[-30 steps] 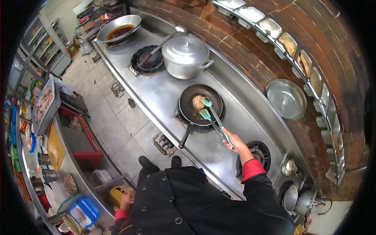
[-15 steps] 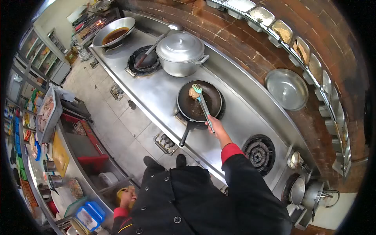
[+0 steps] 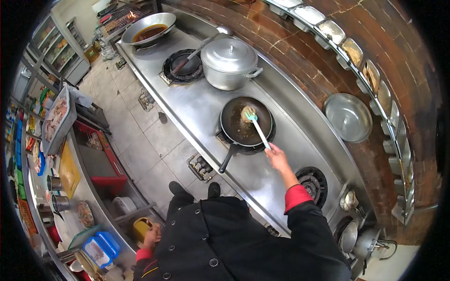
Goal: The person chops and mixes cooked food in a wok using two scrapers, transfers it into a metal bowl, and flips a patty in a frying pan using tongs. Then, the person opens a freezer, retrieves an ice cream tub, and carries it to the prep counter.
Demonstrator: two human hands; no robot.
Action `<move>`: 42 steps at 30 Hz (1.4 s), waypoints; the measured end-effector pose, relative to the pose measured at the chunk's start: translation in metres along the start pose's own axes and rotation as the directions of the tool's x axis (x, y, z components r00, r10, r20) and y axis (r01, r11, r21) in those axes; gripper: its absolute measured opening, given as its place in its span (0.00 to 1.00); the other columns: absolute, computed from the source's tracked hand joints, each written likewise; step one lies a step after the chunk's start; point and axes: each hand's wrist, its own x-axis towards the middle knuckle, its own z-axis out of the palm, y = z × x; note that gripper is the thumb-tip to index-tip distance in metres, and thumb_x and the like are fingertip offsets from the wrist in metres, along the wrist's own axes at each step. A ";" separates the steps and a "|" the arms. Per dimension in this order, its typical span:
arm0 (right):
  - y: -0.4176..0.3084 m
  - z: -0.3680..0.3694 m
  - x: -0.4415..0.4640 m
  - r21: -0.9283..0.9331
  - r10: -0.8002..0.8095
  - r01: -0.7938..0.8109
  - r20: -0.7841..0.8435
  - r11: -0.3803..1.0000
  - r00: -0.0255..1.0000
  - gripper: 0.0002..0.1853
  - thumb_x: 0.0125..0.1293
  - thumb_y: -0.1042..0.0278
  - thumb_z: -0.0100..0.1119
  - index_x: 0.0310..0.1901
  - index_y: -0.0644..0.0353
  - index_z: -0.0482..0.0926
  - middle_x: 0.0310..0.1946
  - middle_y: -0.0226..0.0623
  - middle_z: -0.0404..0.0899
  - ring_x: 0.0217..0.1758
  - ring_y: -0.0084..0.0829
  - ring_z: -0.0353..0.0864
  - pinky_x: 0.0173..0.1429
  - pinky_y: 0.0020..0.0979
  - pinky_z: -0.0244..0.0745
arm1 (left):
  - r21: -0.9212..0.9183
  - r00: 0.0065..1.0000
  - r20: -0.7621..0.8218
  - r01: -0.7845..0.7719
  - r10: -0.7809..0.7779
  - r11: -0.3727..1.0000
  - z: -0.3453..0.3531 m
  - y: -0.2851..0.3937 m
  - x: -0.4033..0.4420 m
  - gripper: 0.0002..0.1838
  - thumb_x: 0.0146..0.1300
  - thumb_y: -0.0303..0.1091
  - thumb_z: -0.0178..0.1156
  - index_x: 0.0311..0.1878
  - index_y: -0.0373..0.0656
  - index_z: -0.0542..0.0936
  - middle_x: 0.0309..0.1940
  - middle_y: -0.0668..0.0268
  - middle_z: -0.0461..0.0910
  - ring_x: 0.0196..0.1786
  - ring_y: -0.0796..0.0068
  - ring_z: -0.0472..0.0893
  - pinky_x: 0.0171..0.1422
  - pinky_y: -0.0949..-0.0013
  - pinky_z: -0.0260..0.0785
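Observation:
My right hand (image 3: 277,158) is closed around the handle of light-green-tipped tongs (image 3: 258,127). Their tips touch a browned piece of food (image 3: 247,113) in the upper part of a dark frying pan (image 3: 233,122). The pan sits on a burner, its black handle pointing to the lower left. Low on the left, my left hand (image 3: 152,235) has its fingers curled at a yellow container (image 3: 140,228); exactly how it grips the container is hard to see.
Behind the pan stands a lidded silver pot (image 3: 228,65), with a ladle (image 3: 201,49) across a burner beside it. A wok of brown liquid (image 3: 149,31) is at the far end. A bare burner (image 3: 311,186) lies right of my hand.
The tongs were spread over the pan, then closed at the food; the food now lies slightly farther right in the pan. My left hand stays by the yellow container.

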 end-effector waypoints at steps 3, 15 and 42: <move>-0.012 -0.016 -0.011 -0.822 -0.530 0.260 -0.059 0.506 0.846 0.30 0.68 0.60 0.62 0.71 0.52 0.69 0.48 0.46 0.84 0.52 0.51 0.84 0.57 0.46 0.77 | 0.026 0.988 -0.051 0.144 -0.143 0.989 0.002 0.010 -0.009 0.16 0.69 0.52 0.61 0.39 0.48 0.78 0.20 0.73 0.72 0.17 0.80 0.71 0.18 0.75 0.60; -0.079 0.025 -0.058 -0.981 -0.333 0.083 0.020 0.175 0.943 0.31 0.66 0.61 0.59 0.71 0.50 0.67 0.56 0.51 0.78 0.49 0.52 0.85 0.55 0.49 0.80 | -0.212 0.995 -0.097 0.011 -0.032 0.977 0.000 -0.005 0.075 0.19 0.65 0.48 0.68 0.42 0.41 0.76 0.26 0.65 0.76 0.19 0.74 0.75 0.19 0.71 0.64; 0.108 -0.060 -0.026 -0.492 -0.345 -0.074 -0.702 0.867 0.623 0.35 0.68 0.59 0.62 0.70 0.70 0.63 0.65 0.60 0.72 0.68 0.54 0.71 0.72 0.43 0.65 | 0.043 0.992 -0.125 0.030 -0.025 0.999 0.004 0.034 0.061 0.26 0.63 0.57 0.67 0.43 0.40 0.81 0.30 0.66 0.82 0.23 0.76 0.81 0.25 0.72 0.74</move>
